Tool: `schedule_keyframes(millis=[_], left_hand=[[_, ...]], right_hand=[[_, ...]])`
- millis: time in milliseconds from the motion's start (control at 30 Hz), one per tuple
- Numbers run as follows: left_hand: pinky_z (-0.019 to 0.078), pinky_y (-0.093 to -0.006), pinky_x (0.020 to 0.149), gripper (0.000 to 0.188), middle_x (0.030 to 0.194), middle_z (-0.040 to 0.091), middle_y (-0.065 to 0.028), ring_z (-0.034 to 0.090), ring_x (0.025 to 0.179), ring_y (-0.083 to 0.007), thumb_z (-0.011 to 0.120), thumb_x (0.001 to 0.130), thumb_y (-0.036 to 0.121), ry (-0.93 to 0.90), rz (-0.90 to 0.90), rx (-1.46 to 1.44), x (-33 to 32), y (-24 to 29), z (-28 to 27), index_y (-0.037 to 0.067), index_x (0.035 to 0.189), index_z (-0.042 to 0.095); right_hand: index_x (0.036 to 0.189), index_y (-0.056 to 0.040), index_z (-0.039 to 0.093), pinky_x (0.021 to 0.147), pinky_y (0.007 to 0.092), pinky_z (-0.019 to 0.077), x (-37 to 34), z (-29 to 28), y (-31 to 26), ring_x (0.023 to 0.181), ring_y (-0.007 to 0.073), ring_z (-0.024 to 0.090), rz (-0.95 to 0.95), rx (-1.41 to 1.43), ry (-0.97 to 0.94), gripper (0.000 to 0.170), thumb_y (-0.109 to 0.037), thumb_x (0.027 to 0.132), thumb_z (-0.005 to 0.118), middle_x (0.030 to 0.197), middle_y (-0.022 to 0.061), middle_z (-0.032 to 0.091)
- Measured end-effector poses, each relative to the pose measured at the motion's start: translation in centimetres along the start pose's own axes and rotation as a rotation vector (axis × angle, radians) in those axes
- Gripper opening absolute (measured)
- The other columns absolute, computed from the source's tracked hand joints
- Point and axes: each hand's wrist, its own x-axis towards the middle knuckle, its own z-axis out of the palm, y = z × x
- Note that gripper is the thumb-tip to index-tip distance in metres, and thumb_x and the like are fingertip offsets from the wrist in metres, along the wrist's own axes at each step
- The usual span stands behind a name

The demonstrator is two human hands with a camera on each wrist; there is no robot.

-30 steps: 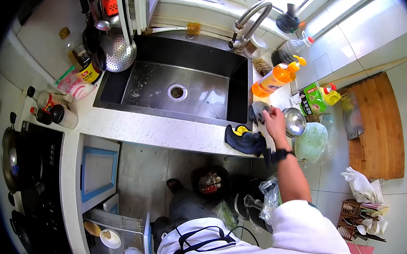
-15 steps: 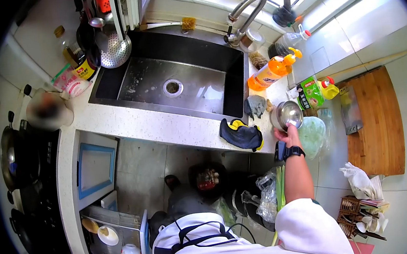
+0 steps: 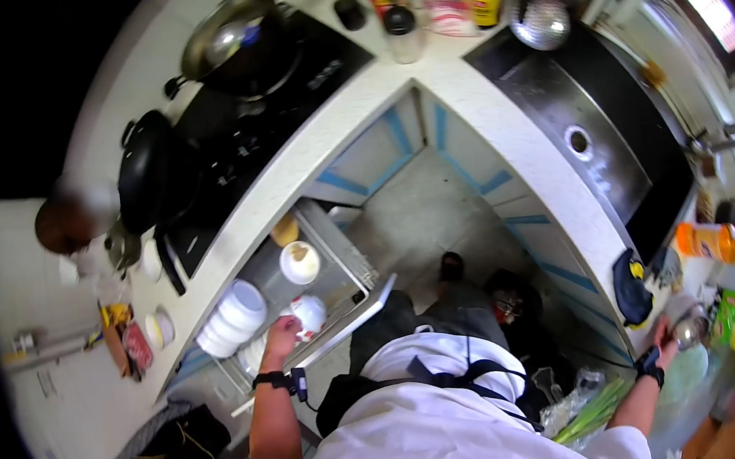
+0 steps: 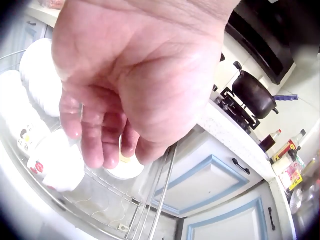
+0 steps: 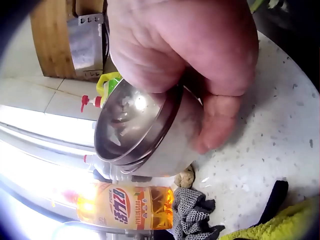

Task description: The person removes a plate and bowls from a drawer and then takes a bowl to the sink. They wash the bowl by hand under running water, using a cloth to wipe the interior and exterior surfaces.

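Note:
My right hand point(image 5: 190, 50) grips a small stack of stainless steel bowls point(image 5: 175, 140) at the counter, thumb down the outer wall and the rest of its fingers hidden behind the rim. The bowls tilt, so their shiny inside faces the right wrist camera. Over the pulled-out dish drawer, my left hand point(image 4: 135, 75) hangs with loosely bent fingers and holds nothing. Below it lie white bowls with a red flower print point(image 4: 57, 162). A stack of white bowls point(image 3: 233, 318) and a white dish point(image 3: 300, 262) sit in the drawer rack too.
Orange dish soap point(image 5: 125, 206), a grey mesh cloth point(image 5: 192, 212) and a dark glove with yellow point(image 3: 631, 285) lie near the sink point(image 3: 584, 138). The open drawer front point(image 3: 350, 324) juts out by my legs. A stove with a wok point(image 3: 230, 43) stands at the left.
My view has swung left toward the stove and drawer. My right hand went from the grey cloth to the metal bowls and grips them. The left hand now shows fully over the drawer.

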Motion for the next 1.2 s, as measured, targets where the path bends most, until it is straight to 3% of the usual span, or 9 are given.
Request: schedule_keyframes(millis=[67, 133, 167, 300, 567, 700, 767, 933, 1200], left_hand=[[0.0513, -0.0268, 0.059, 0.021, 0.086, 0.066, -0.0069, 0.062, 0.067, -0.0137, 0.061, 0.087, 0.014, 0.017, 0.015, -0.03, 0.1, -0.9, 0.1, -0.002, 0.101, 0.061], [0.0518, -0.0266, 0.061, 0.022, 0.087, 0.066, -0.007, 0.061, 0.069, -0.0134, 0.062, 0.086, 0.014, 0.012, 0.008, -0.039, -0.4, -0.5, -0.1, -0.002, 0.102, 0.062], [0.0519, -0.0266, 0.061, 0.022, 0.087, 0.066, -0.0069, 0.061, 0.069, -0.0133, 0.062, 0.086, 0.014, 0.007, 0.011, -0.043, -0.7, -0.2, -0.1, -0.002, 0.102, 0.062], [0.0518, -0.0267, 0.063, 0.024, 0.093, 0.065, -0.0058, 0.06, 0.075, -0.0124, 0.062, 0.088, 0.016, -0.022, 0.066, -0.087, -1.6, 1.7, 0.2, -0.001, 0.105, 0.061], [0.0451, -0.0225, 0.068, 0.038, 0.101, 0.064, -0.0017, 0.054, 0.075, -0.0074, 0.058, 0.093, 0.027, -0.383, 0.22, -0.235, -7.6, 13.9, 2.8, 0.01, 0.126, 0.05], [0.0468, -0.0331, 0.082, 0.069, 0.132, 0.047, -0.0065, 0.055, 0.101, -0.0156, 0.052, 0.09, 0.053, -0.682, 0.351, -0.434, -9.8, 18.1, 4.4, 0.019, 0.144, 0.027], [0.0464, -0.0416, 0.088, 0.089, 0.143, 0.035, -0.0095, 0.051, 0.117, -0.0257, 0.049, 0.082, 0.069, -0.827, 0.361, -0.611, -10.1, 19.5, 5.6, 0.022, 0.149, 0.015], [0.0394, -0.051, 0.101, 0.089, 0.146, 0.033, -0.0117, 0.042, 0.129, -0.0288, 0.041, 0.082, 0.073, -0.841, 0.273, -1.061, -9.8, 20.0, 8.1, 0.016, 0.147, 0.022], [0.042, -0.0501, 0.1, 0.073, 0.134, 0.049, -0.0155, 0.051, 0.12, -0.0306, 0.032, 0.092, 0.064, -0.688, 0.085, -1.473, -9.3, 14.7, 5.5, 0.007, 0.137, 0.04]], right_hand=[[0.128, 0.0122, 0.042, 0.096, 0.0438, 0.0492, 1.2, -2.2, -2.7, 0.115, 0.0351, 0.054, 0.381, 0.023, -0.531, 0.047, -0.008, 0.088, 0.055, 0.125, 0.025, 0.053], [0.131, 0.0116, 0.039, 0.092, 0.0401, 0.0517, -0.7, 0.2, -2.8, 0.113, 0.0324, 0.056, 0.167, -0.034, -0.329, 0.05, -0.01, 0.089, 0.055, 0.126, 0.0238, 0.053], [0.131, 0.0114, 0.039, 0.088, 0.0365, 0.0546, -1.0, 0.8, -3.9, 0.111, 0.0297, 0.058, 0.261, -0.149, -0.503, 0.05, -0.012, 0.09, 0.056, 0.125, 0.0224, 0.055], [0.133, 0.0039, 0.04, 0.077, 0.031, 0.0591, -7.3, 8.4, -4.3, 0.107, 0.0283, 0.06, 0.14, -0.428, -0.464, 0.048, -0.018, 0.093, 0.054, 0.123, 0.0174, 0.057], [0.125, -0.0043, 0.05, 0.059, 0.0284, 0.0552, -18.6, 24.9, 7.2, 0.091, 0.0219, 0.063, 0.134, -0.793, -0.751, 0.036, -0.011, 0.089, 0.054, 0.11, 0.0097, 0.061], [0.121, -0.0034, 0.053, 0.077, 0.0338, 0.0536, -28.5, 33.6, 17.5, 0.09, 0.0203, 0.063, 0.413, -1.035, -1.064, 0.033, -0.005, 0.088, 0.055, 0.106, 0.009, 0.063], [0.119, -0.0032, 0.055, 0.072, 0.0304, 0.053, -33.3, 36.2, 22.3, 0.088, 0.0164, 0.062, 0.502, -1.195, -1.127, 0.032, -0.009, 0.087, 0.059, 0.101, 0.0068, 0.064], [0.125, -0.0008, 0.05, 0.059, 0.0255, 0.0528, -43.5, 40.2, 31.4, 0.083, 0.0117, 0.062, 0.725, -1.533, -1.759, 0.041, -0.02, 0.09, 0.055, 0.097, 0.0048, 0.065], [0.127, -0.0015, 0.05, 0.056, 0.028, 0.0507, -51.5, 42.5, 36.8, 0.063, 0.0181, 0.065, 0.453, -1.78, -2.09, 0.044, -0.029, 0.093, 0.046, 0.089, 0.012, 0.065]])
